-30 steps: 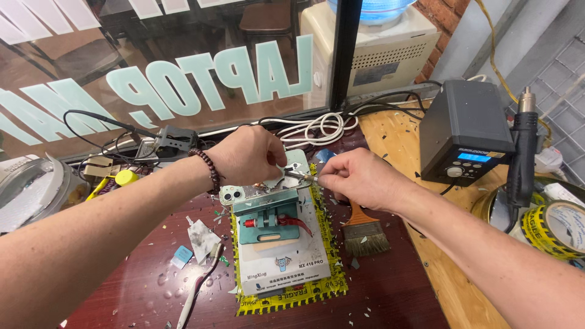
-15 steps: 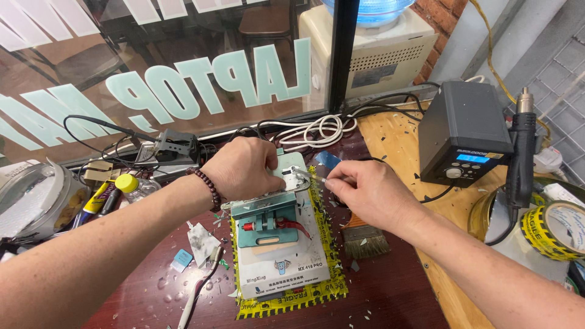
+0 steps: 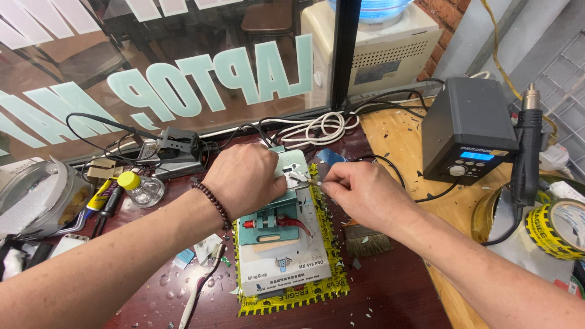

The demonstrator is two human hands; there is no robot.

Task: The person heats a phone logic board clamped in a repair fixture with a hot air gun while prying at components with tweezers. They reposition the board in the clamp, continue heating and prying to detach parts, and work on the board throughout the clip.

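While the left hand [image 3: 247,178] pressed flat on the phone [image 3: 291,163] to steady it in the clamp [image 3: 274,220], the right hand [image 3: 359,194] pinched tweezers [image 3: 303,178] at its edge.

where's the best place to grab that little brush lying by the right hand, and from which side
Grip the brush by its handle end, which points away from the person and lies partly hidden under the right hand. Come from above, on the right of the separator machine. The bristles fan out toward the person at the near end, so a pinch across the narrower handle looks firmer.
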